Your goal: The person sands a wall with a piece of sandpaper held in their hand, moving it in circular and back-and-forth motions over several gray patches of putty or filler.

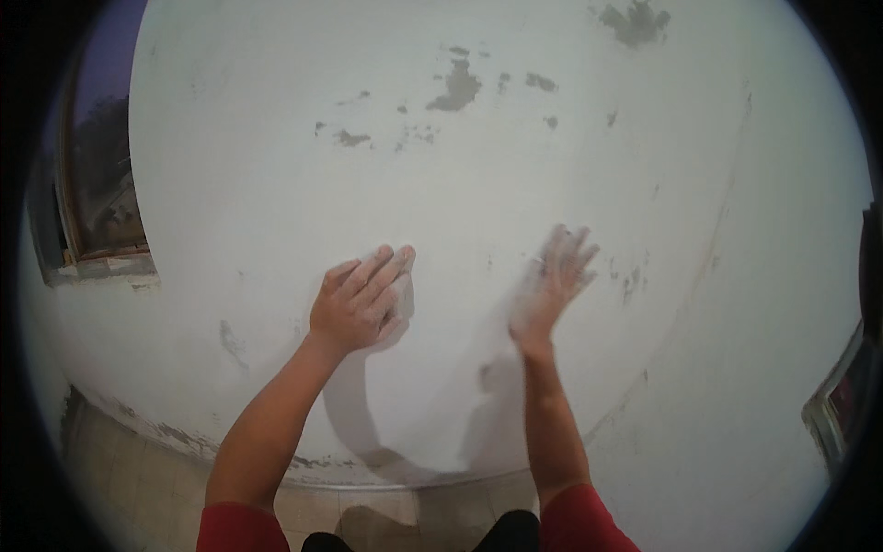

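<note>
My left hand (362, 297) is at a white plastered wall (441, 186), its back towards me and its dusty fingers slightly spread. Nothing shows in it, though the palm is hidden. To the right, my right hand (555, 279) is blurred, with whitish dust on it and its fingers apart. It holds nothing that I can see, and whether it touches the wall is unclear. Above the hands, a large grey bare patch (459, 86) and several smaller marks break the white coating. More faint grey marks (631, 276) lie just right of my right hand.
At the upper left is a window (103, 179) with a rough sill (103, 269). A dark-framed opening (838, 400) sits at the right rim. Floor tiles (376, 507) meet the wall's stained lower edge (331, 469). Another grey patch (635, 24) is high on the wall.
</note>
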`<state>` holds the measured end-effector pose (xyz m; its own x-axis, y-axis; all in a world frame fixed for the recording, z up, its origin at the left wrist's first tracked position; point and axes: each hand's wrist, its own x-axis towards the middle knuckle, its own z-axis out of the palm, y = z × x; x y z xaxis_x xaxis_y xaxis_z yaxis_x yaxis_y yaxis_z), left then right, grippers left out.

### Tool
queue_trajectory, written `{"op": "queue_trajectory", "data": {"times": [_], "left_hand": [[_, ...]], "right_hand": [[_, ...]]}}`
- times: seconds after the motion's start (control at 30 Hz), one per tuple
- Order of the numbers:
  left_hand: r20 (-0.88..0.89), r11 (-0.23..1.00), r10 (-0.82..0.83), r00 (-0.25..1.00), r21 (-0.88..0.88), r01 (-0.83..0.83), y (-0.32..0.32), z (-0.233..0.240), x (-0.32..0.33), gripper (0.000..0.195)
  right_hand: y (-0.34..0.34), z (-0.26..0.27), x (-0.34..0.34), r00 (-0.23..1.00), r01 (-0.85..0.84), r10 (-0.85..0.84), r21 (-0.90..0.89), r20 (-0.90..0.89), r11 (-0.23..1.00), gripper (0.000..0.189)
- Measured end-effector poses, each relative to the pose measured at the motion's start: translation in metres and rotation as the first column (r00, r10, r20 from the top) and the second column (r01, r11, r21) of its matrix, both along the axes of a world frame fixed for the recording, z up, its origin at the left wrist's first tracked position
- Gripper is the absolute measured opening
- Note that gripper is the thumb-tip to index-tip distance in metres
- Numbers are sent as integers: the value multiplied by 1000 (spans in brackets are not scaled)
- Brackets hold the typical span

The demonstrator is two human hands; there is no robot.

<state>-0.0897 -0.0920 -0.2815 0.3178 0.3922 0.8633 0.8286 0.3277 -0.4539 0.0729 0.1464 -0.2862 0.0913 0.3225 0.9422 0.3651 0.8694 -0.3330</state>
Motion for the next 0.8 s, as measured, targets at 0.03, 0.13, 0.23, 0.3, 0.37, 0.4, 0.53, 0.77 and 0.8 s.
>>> {"op": "queue_trajectory", "data": {"times": [0.03,0.13,0.23,0.3,0.37,0.4,0.53,0.77,0.8], "left_hand": [[-21,1000,21,1000,11,-21,2,0,-4,25],[-32,999,39,999,6,-39,-1,-3,-15,29],[-2,1000,6,1000,-14,-6,-3,0,-5,31],[27,1000,-9,1000,-11,9,-4,7,-2,28],[6,1000,2,1000,11,-2,0,0,-2,29],[22,1000,-9,1000,10,8,3,-3,-3,29],[-39,999,44,998,3,-44,-2,-3,-11,30],[8,997,65,998,-40,-65,-12,3,0,29],[3,998,54,999,-30,-54,-15,0,-4,29]], "right_hand": [[-16,-10,-10,1000,6,-6,-15,17,1000,63],[-46,-24,-20,922,-110,62,106,382,988,64],[-5,-13,18,819,-138,-50,281,571,950,68],[7,18,39,942,42,-81,126,325,991,70],[14,28,31,983,56,-49,-34,177,998,70],[13,23,12,997,52,-50,-39,54,998,70],[-56,-18,-27,903,-98,-4,216,429,972,69],[-14,39,26,975,-59,50,37,215,998,61],[-20,37,13,973,-71,59,45,222,996,61]]}}
